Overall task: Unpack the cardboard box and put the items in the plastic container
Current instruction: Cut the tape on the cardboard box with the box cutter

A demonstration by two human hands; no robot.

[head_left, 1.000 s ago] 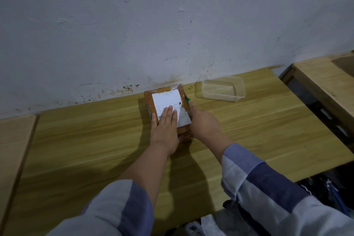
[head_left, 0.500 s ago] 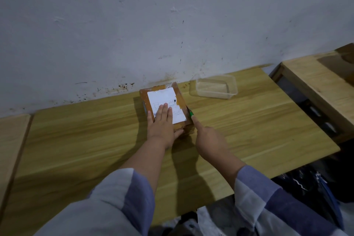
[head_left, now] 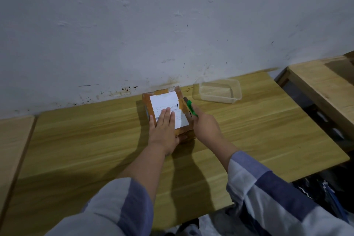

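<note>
I stand at a wooden desk (head_left: 249, 130) against a marked white wall (head_left: 134, 25). The cardboard box (head_left: 182, 94) sits at the far edge. My left hand (head_left: 164, 130) lies flat on its white label (head_left: 164, 101), fingers straight. My right hand (head_left: 206, 128) grips a green cutter (head_left: 190, 107) at the box's 3 o'clock side. The blade tip is hard to see. The plastic container (head_left: 218, 92) sits at 2 o'clock from the box.

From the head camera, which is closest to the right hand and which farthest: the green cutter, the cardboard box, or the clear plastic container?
1. Green cutter: held in the right hand.
2. Cardboard box: just left of that hand, under the left hand.
3. Plastic container: farther back, near the wall.
</note>
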